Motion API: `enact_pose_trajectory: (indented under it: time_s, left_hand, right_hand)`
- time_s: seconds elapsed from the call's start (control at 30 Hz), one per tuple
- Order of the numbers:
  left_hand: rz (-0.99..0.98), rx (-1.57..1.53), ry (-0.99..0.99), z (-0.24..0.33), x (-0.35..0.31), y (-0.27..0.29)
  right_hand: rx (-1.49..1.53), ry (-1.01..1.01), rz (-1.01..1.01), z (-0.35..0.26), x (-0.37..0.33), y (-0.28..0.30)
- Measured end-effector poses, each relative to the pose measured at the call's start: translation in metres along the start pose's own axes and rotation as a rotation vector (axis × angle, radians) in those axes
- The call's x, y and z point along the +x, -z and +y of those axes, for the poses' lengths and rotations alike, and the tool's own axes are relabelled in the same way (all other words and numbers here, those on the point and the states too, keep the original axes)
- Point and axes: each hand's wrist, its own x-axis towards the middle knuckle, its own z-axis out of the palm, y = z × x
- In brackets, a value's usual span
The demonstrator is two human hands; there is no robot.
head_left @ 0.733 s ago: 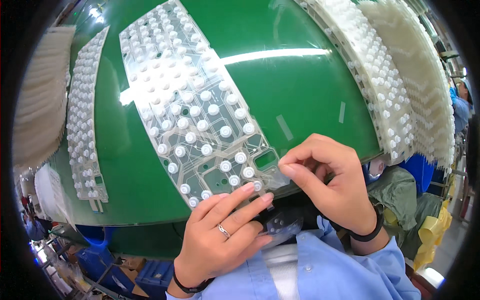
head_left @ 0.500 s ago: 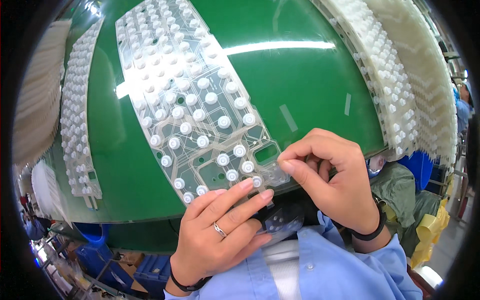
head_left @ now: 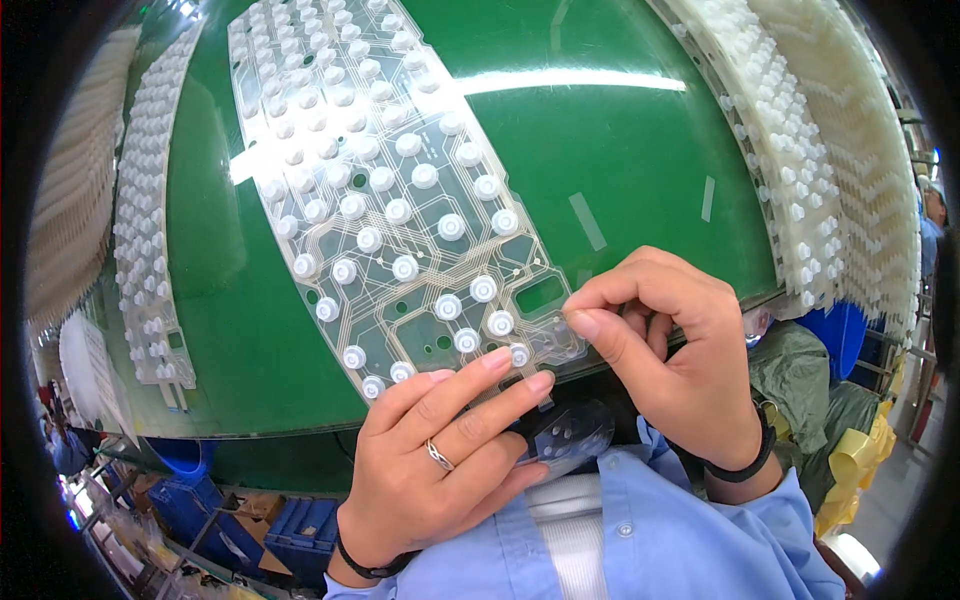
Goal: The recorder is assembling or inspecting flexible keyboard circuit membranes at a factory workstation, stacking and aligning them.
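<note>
A clear keyboard membrane sheet (head_left: 430,255) with printed traces and rows of white rubber domes lies slanted on the green tabletop. My left hand (head_left: 440,460), wearing a ring, rests on its near end with fingers stretched out, fingertips beside the nearest domes. At the sheet's near right corner, my right hand (head_left: 665,350) is closed in a thumb-and-index pinch. The pinch meets the edge of a small clear film piece (head_left: 560,340) lying over that corner. Just past the table's front edge, beside my left thumb, is a clear spotted plastic piece (head_left: 572,430); whether the thumb touches it is hidden.
Another domed sheet (head_left: 150,230) lies at the left, by a thick stack of sheets (head_left: 85,180). More stacked sheets (head_left: 850,170) line the right side. Two tape strips (head_left: 588,222) stick to the tabletop (head_left: 640,150). Blue bins (head_left: 305,530) stand below the table.
The view has shifted slightly. My left hand stays on the sheet's near end, and the right pinch stays at the corner. The clear film there looks flatter, with less glare.
</note>
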Motion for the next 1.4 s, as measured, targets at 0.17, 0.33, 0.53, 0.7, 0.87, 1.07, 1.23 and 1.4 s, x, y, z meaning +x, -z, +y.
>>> enact_pose_trajectory:
  time_s: [0.17, 0.33, 0.53, 0.7, 0.87, 1.07, 1.23, 1.4]
  left_hand:
    - [-0.001, 0.003, -0.001, 0.0, 0.0, 0.0]
    - [0.005, 0.0, 0.001, 0.0, 0.0, -0.001]
    - [-0.025, 0.072, 0.012, 0.004, 0.003, -0.003]
    - [-0.024, 0.07, 0.011, 0.004, 0.002, -0.004]
    - [-0.022, 0.061, 0.015, 0.005, 0.002, -0.003]
    - [0.011, -0.028, 0.029, 0.006, 0.004, 0.002]
    - [0.21, -0.135, 0.119, 0.011, -0.006, 0.01]
    - [0.26, -0.187, 0.24, 0.017, -0.014, 0.01]
  right_hand:
    - [-0.016, 0.032, 0.004, 0.002, -0.001, 0.0]
    - [-0.018, 0.042, 0.015, 0.003, -0.001, -0.001]
    - [-0.029, 0.065, -0.006, 0.004, -0.001, 0.001]
    - [-0.035, 0.09, -0.055, 0.006, -0.002, 0.005]
    - [-0.298, 0.173, -0.052, 0.001, -0.006, 0.001]
    - [-0.159, 0.015, 0.056, -0.007, -0.011, 0.002]
    - [-0.062, 0.295, -0.202, -0.005, -0.037, 0.025]
    - [0.115, 0.191, -0.28, -0.002, -0.061, 0.019]
